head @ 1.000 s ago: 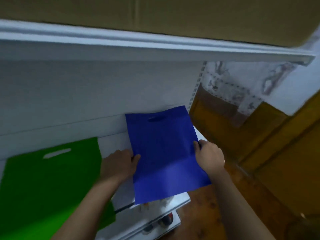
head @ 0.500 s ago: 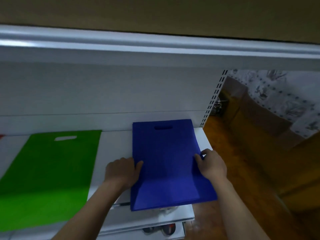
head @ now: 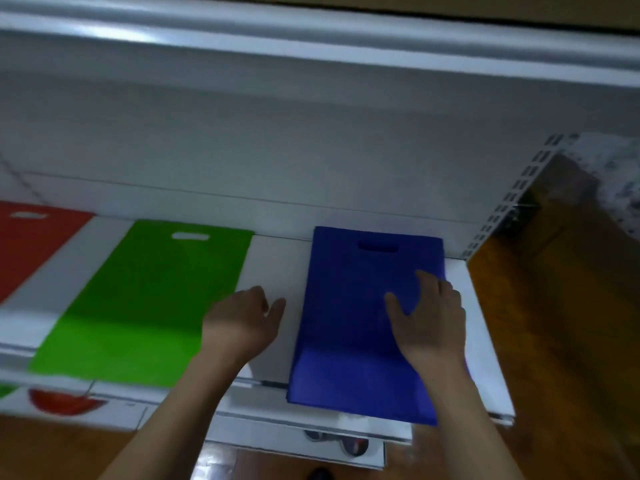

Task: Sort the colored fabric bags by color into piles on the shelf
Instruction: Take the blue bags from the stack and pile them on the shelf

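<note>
Hands: two, bare, forearms reaching up from the bottom edge.
Right hand (head: pixel 427 322): flat on the blue bag, fingers (head: pixel 424 277) straight and spread wide, thumb out to the left; pressing, not gripping.
Left hand (head: pixel 244 325): over the bare shelf strip between green and blue bags, just left of the blue one; fingers loosely curled, thumb out toward the blue edge, holding nothing; contact with the shelf cannot be told.
Lower shelf (head: pixel 363 445): one, white, below the front lip; small dark round items with red on it, too blurred to name.
Floor (head: pixel 554 375): brown, glossy, to the right and below.
Shelf (head: pixel 277 268): one, white, smooth, flat; carries three bags side by side, well apart.
Blue bag (head: pixel 353 323): one, rectangular, matte fabric, slot-shaped handle cut-out at the far end; lies flat at the right end of the shelf, near end bent down over the front lip.
Green bag (head: pixel 149 299): one, same shape and fabric, cut-out at the far end; mid-shelf, near end at the lip.
Red bag (head: pixel 31 244): one, only partly in view at the left edge, same cut-out.
Post (head: pixel 512 199): one, white metal, rows of slots, far right corner.
Back panel (head: pixel 277 150): white, plain.
Upper shelf (head: pixel 311 39): one, white, rounded front edge, overhead.
</note>
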Available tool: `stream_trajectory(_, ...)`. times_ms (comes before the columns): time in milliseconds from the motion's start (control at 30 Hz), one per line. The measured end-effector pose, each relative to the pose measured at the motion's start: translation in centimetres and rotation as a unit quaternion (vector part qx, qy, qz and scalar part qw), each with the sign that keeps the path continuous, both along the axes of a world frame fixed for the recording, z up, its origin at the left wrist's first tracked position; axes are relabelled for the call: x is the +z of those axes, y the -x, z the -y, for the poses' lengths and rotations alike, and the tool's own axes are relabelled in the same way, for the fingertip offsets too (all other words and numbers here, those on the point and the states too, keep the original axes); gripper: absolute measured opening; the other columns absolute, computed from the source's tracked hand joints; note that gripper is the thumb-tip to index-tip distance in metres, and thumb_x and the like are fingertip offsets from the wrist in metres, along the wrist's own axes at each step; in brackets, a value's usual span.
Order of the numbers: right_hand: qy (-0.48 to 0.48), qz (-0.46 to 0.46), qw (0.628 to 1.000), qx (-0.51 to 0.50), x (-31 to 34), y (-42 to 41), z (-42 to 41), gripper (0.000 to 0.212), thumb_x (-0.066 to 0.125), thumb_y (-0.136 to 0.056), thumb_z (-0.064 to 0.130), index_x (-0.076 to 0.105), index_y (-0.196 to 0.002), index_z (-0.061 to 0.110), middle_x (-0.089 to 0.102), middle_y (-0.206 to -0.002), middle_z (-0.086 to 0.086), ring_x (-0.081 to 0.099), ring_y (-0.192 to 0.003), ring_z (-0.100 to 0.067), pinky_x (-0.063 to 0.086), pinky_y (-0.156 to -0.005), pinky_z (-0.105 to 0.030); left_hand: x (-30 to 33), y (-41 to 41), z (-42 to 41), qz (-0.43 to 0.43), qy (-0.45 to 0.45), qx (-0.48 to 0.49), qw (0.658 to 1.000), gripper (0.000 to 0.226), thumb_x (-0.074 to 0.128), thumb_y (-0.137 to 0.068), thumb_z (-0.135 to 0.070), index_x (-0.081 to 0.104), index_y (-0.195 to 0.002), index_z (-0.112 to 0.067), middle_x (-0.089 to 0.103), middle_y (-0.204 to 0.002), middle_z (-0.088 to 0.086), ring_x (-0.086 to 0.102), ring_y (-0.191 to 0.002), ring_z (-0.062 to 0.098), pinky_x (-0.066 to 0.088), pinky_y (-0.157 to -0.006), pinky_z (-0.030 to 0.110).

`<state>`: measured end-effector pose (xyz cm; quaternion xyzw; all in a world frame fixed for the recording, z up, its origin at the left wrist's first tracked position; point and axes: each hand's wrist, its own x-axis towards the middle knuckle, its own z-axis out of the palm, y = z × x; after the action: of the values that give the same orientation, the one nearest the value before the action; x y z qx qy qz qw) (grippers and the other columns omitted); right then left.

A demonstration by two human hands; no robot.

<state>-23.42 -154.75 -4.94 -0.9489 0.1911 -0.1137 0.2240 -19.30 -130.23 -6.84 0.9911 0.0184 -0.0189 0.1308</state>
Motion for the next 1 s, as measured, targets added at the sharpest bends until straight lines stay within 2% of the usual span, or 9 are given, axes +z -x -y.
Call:
stream_trajectory(100,-0.031,0.008,0.992,0.119,0.2,-0.8,-5.8,0.06,0.057,-0.09,0.046,0.041,-0.14,0.018,0.046,-0.136,-0.003,0.038,-0.125,-0.022,0.032,-0.105,-0.036,0.6,1.8,-4.2,0.078,0.014,0.02,0.997,0.044,0.045,-0.085,-0.057,0.061,-0.07,-0.018,0.068,-0.071,0.005,0.066,-0.07,0.03,0.046,-0.057,0.03)
stream_trajectory(200,-0.04,-0.002,0.976,0.216,0.1,-2.0,-12.7,0.058,0.057,-0.089,0.046,0.041,-0.139,0.019,0.045,-0.134,-0.002,0.038,-0.124,-0.022,0.031,-0.103,-0.035,2.0,3.1,-9.8,0.056,0.01,0.065,0.996,0.031,0.054,-0.089,-0.049,0.05,-0.071,-0.024,0.068,-0.076,0.007,0.066,-0.076,0.03,0.045,-0.063,0.032)
stream_trajectory(267,-0.018,0.004,0.958,0.286,0.4,-2.4,-17.4,0.055,0.061,-0.086,0.043,0.05,-0.131,0.014,0.054,-0.123,-0.006,0.049,-0.113,-0.026,0.04,-0.093,-0.038,2.4,4.3,-14.0,0.071,0.007,0.096,0.993,0.028,0.054,-0.09,-0.049,0.049,-0.074,-0.027,0.065,-0.077,0.003,0.064,-0.08,0.028,0.045,-0.068,0.034)
stream_trajectory(333,0.004,0.031,0.941,0.338,0.4,-2.7,-22.0,0.052,0.065,-0.076,0.042,0.062,-0.114,0.006,0.063,-0.101,-0.012,0.061,-0.091,-0.033,0.049,-0.074,-0.039,2.7,5.9,-18.4,0.082,0.015,0.141,0.987,0.026,0.053,-0.09,-0.05,0.051,-0.077,-0.028,0.063,-0.076,-0.002,0.062,-0.081,0.025,0.045,-0.069,0.035)
stream_trajectory(367,0.01,0.041,0.933,0.357,0.6,-2.7,-24.2,0.052,0.065,-0.075,0.043,0.064,-0.111,0.006,0.064,-0.098,-0.013,0.062,-0.089,-0.034,0.05,-0.072,-0.039,2.9,6.8,-20.6,0.088,0.019,0.165,0.982,0.025,0.054,-0.09,-0.05,0.052,-0.078,-0.028,0.063,-0.076,-0.003,0.062,-0.08,0.025,0.044,-0.069,0.035)
stream_trajectory(500,0.006,0.014,0.901,0.434,2.2,-2.4,-33.6,0.054,0.062,-0.085,0.043,0.052,-0.13,0.015,0.055,-0.121,-0.009,0.051,-0.114,-0.028,0.042,-0.095,-0.037,3.4,10.9,-29.5,0.1,0.016,0.247,0.964,0.025,0.054,-0.089,-0.051,0.056,-0.082,-0.027,0.064,-0.073,-0.005,0.064,-0.078,0.023,0.048,-0.067,0.034)
stream_trajectory(667,0.003,0.027,0.857,0.515,2.1,-1.3,-45.4,0.047,0.066,-0.081,0.039,0.056,-0.12,0.015,0.058,-0.114,-0.008,0.052,-0.11,-0.03,0.041,-0.091,-0.039,3.8,15.9,-39.4,0.122,0.033,0.337,0.933,0.025,0.051,-0.091,-0.052,0.056,-0.087,-0.028,0.058,-0.074,-0.012,0.059,-0.076,0.015,0.049,-0.073,0.035)
stream_trajectory(800,-0.026,0.036,0.836,0.547,2.0,0.5,-55.2,0.048,0.067,-0.082,0.036,0.055,-0.123,0.016,0.056,-0.118,-0.005,0.049,-0.114,-0.027,0.038,-0.097,-0.038,3.6,20.0,-46.8,0.124,0.038,0.395,0.91,0.024,0.052,-0.09,-0.053,0.055,-0.088,-0.029,0.056,-0.075,-0.015,0.056,-0.073,0.008,0.054,-0.075,0.037)
stream_trajectory(1000,-0.059,0.027,0.803,0.593,1.3,3.7,-66.0,0.047,0.063,-0.085,0.04,0.053,-0.126,0.018,0.056,-0.121,0.0,0.048,-0.118,-0.02,0.038,-0.1,-0.038,3.5,23.7,-55.0,0.101,0.052,0.444,0.889,0.023,0.054,-0.092,-0.049,0.059,-0.098,-0.028,0.061,-0.088,-0.011,0.057,-0.083,0.008,0.052,-0.082,0.033)
